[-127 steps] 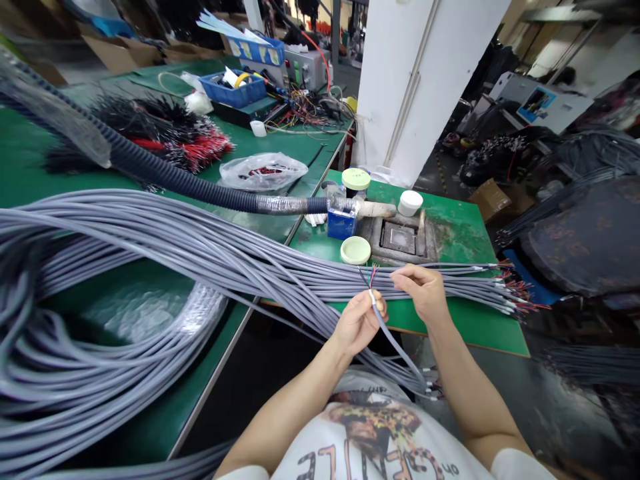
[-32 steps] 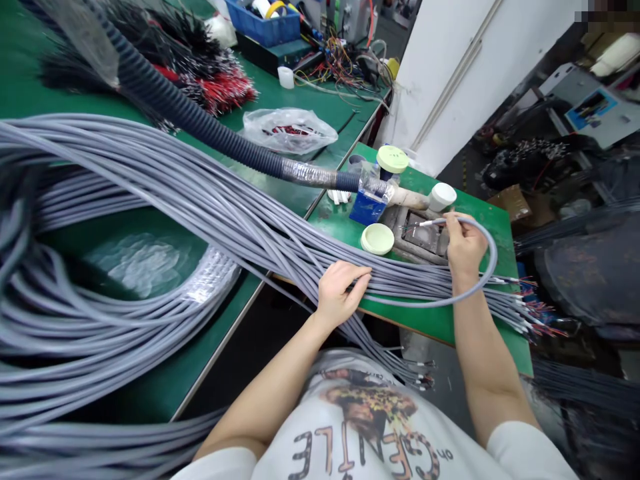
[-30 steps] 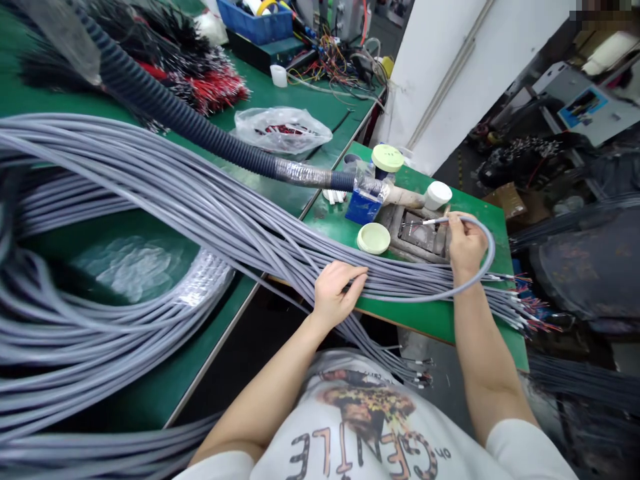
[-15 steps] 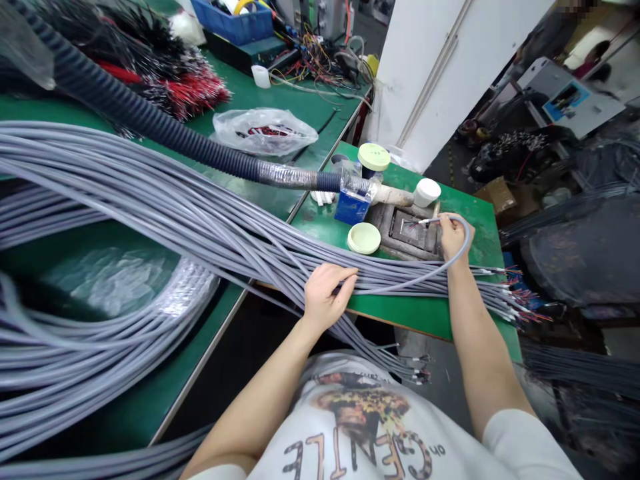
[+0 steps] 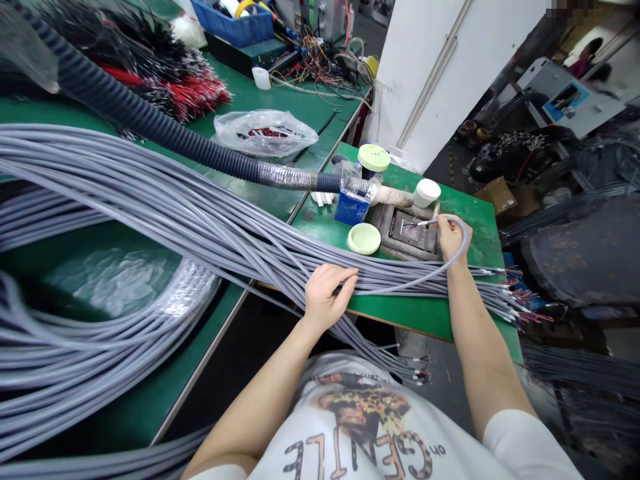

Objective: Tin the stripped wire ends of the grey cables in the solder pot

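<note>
- In a wiring workshop, a green tabletop point(image 5: 425, 313) carries a long bundle of gray cables point(image 5: 225, 230), its long axis sweeping from left to right.
- The right hand point(image 5: 453, 239) pinches one cable point(image 5: 430, 272) near its stripped end, which points left above a metal tray point(image 5: 407, 230).
- The left hand point(image 5: 327, 293) rests open on the bundle.
- The cables look light, soft and bendy, best held close to the end.
</note>
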### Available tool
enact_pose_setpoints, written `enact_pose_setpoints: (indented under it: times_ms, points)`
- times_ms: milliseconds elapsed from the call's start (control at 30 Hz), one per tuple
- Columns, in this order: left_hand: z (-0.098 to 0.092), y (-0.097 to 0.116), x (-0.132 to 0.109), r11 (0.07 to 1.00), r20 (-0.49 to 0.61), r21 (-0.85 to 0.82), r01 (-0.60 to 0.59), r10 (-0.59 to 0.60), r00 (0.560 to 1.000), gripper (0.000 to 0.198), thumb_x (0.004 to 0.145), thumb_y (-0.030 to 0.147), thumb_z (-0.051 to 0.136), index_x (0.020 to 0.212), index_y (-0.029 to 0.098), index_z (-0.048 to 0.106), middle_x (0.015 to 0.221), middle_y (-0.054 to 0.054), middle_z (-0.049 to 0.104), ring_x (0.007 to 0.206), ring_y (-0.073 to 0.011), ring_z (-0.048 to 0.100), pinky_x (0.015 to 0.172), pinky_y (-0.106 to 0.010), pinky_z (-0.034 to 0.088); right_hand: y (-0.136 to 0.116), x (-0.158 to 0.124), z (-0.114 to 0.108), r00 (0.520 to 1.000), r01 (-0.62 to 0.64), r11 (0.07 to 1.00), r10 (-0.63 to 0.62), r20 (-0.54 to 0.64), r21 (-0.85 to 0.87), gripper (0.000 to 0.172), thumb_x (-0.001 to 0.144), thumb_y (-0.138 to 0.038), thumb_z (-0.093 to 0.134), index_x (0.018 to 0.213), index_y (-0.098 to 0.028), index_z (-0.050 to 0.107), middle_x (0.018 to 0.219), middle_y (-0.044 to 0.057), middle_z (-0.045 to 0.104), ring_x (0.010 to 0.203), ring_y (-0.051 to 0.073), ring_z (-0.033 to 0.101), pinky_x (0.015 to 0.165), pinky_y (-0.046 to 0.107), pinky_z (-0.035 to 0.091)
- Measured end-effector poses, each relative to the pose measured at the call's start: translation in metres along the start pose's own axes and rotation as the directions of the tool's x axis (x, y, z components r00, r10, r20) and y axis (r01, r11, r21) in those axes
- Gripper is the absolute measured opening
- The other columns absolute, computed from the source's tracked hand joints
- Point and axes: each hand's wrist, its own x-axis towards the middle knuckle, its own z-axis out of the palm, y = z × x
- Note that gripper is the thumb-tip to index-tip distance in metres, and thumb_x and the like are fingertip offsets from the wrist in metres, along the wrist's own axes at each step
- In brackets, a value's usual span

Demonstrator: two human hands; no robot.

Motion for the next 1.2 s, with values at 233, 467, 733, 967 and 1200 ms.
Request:
enact_pose_setpoints:
  times_ms: [233, 467, 733, 967, 1200]
  points:
    - [0.001, -0.001, -0.001, 1.0, -0.001, -0.003, 0.023, -0.023, 1.0, 0.014, 0.083, 0.02, 0.063, 0.094, 0.02, 0.07, 0.083, -0.005, 0.072, 0.077, -0.0171, 0.064, 0.075, -0.033, 0.049, -0.05, -0.018, -0.028, 0.992, 0.113, 0.989, -0.107, -0.07, 0.097, 0.018, 0.084, -0.032, 0.06, 0.081, -0.017, 0.07, 0.077, 0.004, 0.071, 0.072, 0.019, 0.068, 0.071, 0.033, 0.055]
    - [0.005, 0.018, 0.002, 0.968, -0.031, -0.212, 0.133, -0.142, 0.989, 0.012, 0.083, 0.02, 0.063, 0.091, 0.02, 0.072, 0.079, -0.004, 0.071, 0.075, -0.0166, 0.063, 0.074, -0.033, 0.05, -0.122, -0.075, -0.053, 0.989, 0.148, 0.987, -0.148, -0.006, 0.067, 0.019, 0.089, -0.031, 0.055, 0.091, -0.02, 0.069, 0.088, 0.005, 0.073, 0.083, 0.022, 0.069, 0.078, 0.036, 0.054]
    - [0.019, 0.022, -0.002, 0.964, 0.06, -0.222, 0.147, -0.137, 0.989, 0.013, 0.083, 0.021, 0.063, 0.092, 0.02, 0.072, 0.082, -0.005, 0.071, 0.077, -0.0168, 0.063, 0.076, -0.032, 0.051, -0.087, -0.063, -0.055, 0.979, 0.193, 0.971, -0.199, -0.03, -0.144, 0.022, 0.09, -0.034, 0.052, 0.092, -0.02, 0.069, 0.089, 0.006, 0.072, 0.084, 0.021, 0.067, 0.078, 0.035, 0.052]
    - [0.02, 0.013, -0.004, 0.976, 0.08, -0.155, 0.15, -0.139, 0.987, 0.013, 0.085, 0.024, 0.061, 0.093, 0.02, 0.071, 0.084, -0.005, 0.072, 0.079, -0.0168, 0.063, 0.077, -0.032, 0.051, -0.048, -0.019, -0.039, 0.955, 0.297, 0.88, -0.274, 0.115, -0.37, 0.023, 0.089, -0.035, 0.052, 0.088, -0.021, 0.07, 0.088, 0.005, 0.073, 0.083, 0.021, 0.064, 0.078, 0.031, 0.048]
    - [0.02, 0.013, -0.003, 0.983, 0.083, -0.144, 0.116, -0.105, 0.991, 0.013, 0.085, 0.023, 0.061, 0.092, 0.019, 0.071, 0.082, -0.005, 0.072, 0.076, -0.0163, 0.063, 0.075, -0.032, 0.051, -0.037, -0.009, -0.023, 0.935, 0.35, 0.816, -0.275, 0.224, -0.459, 0.021, 0.088, -0.035, 0.054, 0.087, -0.023, 0.071, 0.086, 0.004, 0.073, 0.083, 0.022, 0.063, 0.081, 0.033, 0.045]
